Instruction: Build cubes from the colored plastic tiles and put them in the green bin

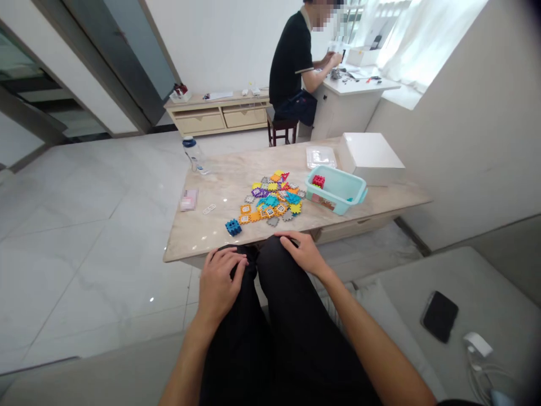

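The pale bench (198, 231) stretches across in front of both sets of fingers, its near edge just beyond them. Well past the right fingers, off to the right, sits a white box (372, 152); nearer on that same side is the light-blue bin (338, 204), holding only a few pieces that I can see. Straight ahead of the right fingers spreads the pile of notched plates (273, 197), in orange, yellow, teal, purple, grey and red, overlapping every which way.

The left hand (220, 282) lies on one black-trousered knee, its fingers loosely parted and curved over the cloth; the right hand (302, 254) rests on the other knee, fingers relaxed, thumb a little apart. Neither has hold of anything.

Far beyond the left fingers, somewhat leftward, stands a bottle (195, 155). Just ahead of those fingers, apart from the heap, is a dark blue block (233, 227), which looks already put together. A red block (318, 181) in the bin, ahead and right of the right fingers, looks built up too. By my reckoning that's little done: most plates seem loose, though some orange ones may be joined; I can't tell. Smallest, a white strip (209, 209) lies ahead and left of the left fingers.
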### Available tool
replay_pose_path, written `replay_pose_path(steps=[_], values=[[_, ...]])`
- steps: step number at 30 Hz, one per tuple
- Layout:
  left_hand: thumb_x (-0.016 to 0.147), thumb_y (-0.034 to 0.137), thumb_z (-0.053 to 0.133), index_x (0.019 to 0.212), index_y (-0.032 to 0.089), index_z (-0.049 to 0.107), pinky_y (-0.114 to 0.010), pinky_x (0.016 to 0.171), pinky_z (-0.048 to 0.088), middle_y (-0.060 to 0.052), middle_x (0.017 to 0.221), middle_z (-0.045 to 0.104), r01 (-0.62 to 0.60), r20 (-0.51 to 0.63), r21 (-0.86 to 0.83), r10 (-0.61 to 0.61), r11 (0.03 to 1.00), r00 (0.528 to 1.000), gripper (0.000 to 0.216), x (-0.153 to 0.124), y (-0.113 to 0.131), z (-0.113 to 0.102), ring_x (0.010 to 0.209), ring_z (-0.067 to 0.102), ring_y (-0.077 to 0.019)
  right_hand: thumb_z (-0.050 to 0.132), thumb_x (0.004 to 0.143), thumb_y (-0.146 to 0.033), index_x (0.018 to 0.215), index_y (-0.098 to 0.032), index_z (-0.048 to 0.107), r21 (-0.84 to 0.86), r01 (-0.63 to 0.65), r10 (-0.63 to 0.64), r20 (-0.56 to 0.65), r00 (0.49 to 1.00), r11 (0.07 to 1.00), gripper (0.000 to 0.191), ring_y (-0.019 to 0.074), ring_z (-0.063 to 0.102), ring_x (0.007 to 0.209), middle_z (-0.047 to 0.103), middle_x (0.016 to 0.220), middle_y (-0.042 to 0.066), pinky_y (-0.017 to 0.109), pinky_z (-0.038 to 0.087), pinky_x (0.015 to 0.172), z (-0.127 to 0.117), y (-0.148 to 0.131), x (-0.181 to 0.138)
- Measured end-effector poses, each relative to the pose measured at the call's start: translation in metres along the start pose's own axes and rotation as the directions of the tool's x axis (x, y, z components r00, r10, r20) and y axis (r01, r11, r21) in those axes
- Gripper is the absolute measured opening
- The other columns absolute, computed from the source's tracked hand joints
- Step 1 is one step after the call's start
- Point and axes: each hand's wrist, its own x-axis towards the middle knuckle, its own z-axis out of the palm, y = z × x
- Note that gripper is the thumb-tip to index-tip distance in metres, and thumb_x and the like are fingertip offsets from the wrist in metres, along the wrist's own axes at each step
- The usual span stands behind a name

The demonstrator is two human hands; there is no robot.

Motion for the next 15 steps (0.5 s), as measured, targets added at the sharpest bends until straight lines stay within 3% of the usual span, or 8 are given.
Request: replay_pose_path(steps=[3, 7, 11, 15], values=[[0.108, 0.028, 0.060, 0.099, 0.026, 0.077, -0.065, 0.130, 0.035, -0.004, 0.104, 0.087, -0.072, -0.072, 0.050, 0.076, 0.996, 0.995, 0.019, -0.014, 0.007, 0.006, 0.121, 0.077, -0.0314, 0.047, 0.110, -0.027, 0.125, -0.015, 0.079, -0.173, -0.270, 0.243, -0.161, 0.957, 0.947, 0.038, 0.0240, 0.076, 0.111, 0.083, 0.118, 0.013, 0.037, 0.055, 0.107, -0.019, 0.046, 0.022], [0.103, 0.019, 0.066, 0.112, 0.026, 0.074, -0.070, 0.130, 0.035, -0.007, 0.118, 0.086, -0.118, -0.163, 0.114, 0.136, 0.986, 0.977, 0.014, -0.020, 0.002, 0.013, 0.124, 0.077, -0.0334, 0.057, 0.104, -0.019, 0.136, -0.007, 0.073, -0.294, -0.454, 0.378, -0.279, 0.883, 0.841, 0.038, 0.0321, 0.062, 0.132, 0.073, 0.136, 0.022, 0.046, 0.043, 0.118, -0.029, 0.101, 0.057], [0.099, 0.014, 0.068, 0.122, 0.026, 0.071, -0.069, 0.128, 0.041, -0.009, 0.121, 0.084, -0.120, -0.161, 0.111, 0.137, 0.987, 0.977, 0.027, -0.015, -0.007, 0.014, 0.121, 0.078, -0.0336, 0.069, 0.105, -0.036, 0.150, -0.010, 0.063, -0.380, -0.524, 0.424, -0.319, 0.848, 0.762, 0.053, 0.0412, 0.047, 0.144, 0.057, 0.153, 0.027, 0.056, 0.035, 0.120, -0.009, 0.126, 0.090], [0.098, 0.014, 0.069, 0.126, 0.028, 0.071, -0.067, 0.129, 0.041, -0.008, 0.120, 0.084, -0.075, -0.144, 0.076, 0.086, 0.994, 0.986, 0.032, -0.013, -0.009, 0.012, 0.116, 0.079, -0.0320, 0.071, 0.104, -0.037, 0.152, -0.011, 0.058, -0.413, -0.521, 0.410, -0.331, 0.850, 0.747, 0.056, 0.0409, 0.046, 0.143, 0.056, 0.153, 0.025, 0.054, 0.035, 0.119, 0.018, 0.136, 0.117]])
